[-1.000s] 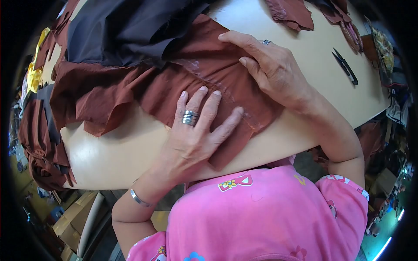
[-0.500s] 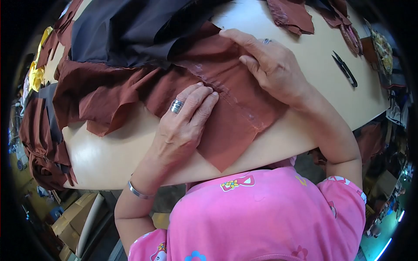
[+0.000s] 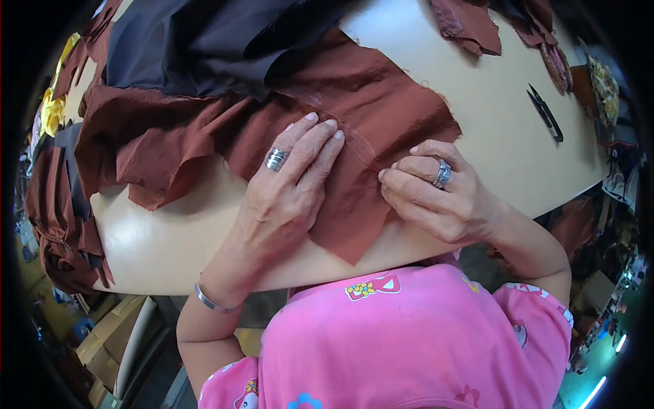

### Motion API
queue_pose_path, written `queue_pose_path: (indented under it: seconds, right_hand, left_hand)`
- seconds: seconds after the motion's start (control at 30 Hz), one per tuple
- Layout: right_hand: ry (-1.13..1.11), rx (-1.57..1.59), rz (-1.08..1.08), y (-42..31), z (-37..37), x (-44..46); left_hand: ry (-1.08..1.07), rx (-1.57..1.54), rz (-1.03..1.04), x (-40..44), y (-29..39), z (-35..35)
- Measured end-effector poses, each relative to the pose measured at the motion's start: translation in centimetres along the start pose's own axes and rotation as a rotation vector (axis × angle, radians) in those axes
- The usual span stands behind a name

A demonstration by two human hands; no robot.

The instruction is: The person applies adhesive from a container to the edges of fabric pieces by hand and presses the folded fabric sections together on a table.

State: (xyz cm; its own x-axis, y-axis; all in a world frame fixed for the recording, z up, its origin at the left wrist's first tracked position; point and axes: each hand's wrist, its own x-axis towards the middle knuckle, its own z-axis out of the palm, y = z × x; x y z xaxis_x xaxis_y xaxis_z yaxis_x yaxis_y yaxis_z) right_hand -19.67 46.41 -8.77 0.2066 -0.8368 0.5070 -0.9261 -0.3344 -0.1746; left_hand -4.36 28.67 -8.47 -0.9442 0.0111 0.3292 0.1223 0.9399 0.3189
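Observation:
Reddish-brown cloth (image 3: 381, 95) with a pale-marked seam lies across the table, joined or lying against dark cloth (image 3: 184, 48) at the upper left. My left hand (image 3: 289, 174) rests on the brown cloth beside the seam, its fingers together and pressed down, rings on one finger. At the seam's lower right end, my right hand (image 3: 436, 191) pinches the cloth between thumb and fingertips, the other fingers curled. A pointed corner of the cloth hangs toward the table's near edge, between my hands.
Black thread snips (image 3: 545, 112) lie on the pale table (image 3: 504, 163) at the right. More brown pieces (image 3: 466, 26) are at the top right. Bunched brown and dark cloth (image 3: 58, 211) hangs over the left edge. Cardboard boxes (image 3: 109, 337) stand below on the left.
My right hand has moved down from the cloth's upper edge to the seam's lower end and closed in a pinch. My left hand's fingers, spread earlier, have come together and shifted slightly up.

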Motion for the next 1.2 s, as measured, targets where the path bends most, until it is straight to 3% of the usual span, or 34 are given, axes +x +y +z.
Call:
queue_pose_path:
  seconds: [0.5,0.83,0.93,1.07,1.2]
  right_hand:
    - [0.105,-0.013,-0.06,-0.9,0.2,-0.7]
    - [0.113,-0.02,0.039,-1.2,0.5,-1.5]
    - [0.116,-0.019,0.043,-1.2,0.4,-1.6]
    - [0.131,-0.018,0.055,-1.3,0.7,-1.4]
    - [0.086,0.003,0.076,-1.3,0.3,-1.4]
  left_hand:
    - [-0.023,0.048,-0.01,0.2,0.2,-0.2]
    - [-0.092,0.099,-0.03,0.3,0.8,-0.5]
    - [-0.115,0.178,0.076,-0.1,1.2,-0.3]
    - [-0.169,0.074,-0.084,0.2,1.8,-0.9]
    - [-0.127,0.132,-0.072,0.0,1.9,-0.4]
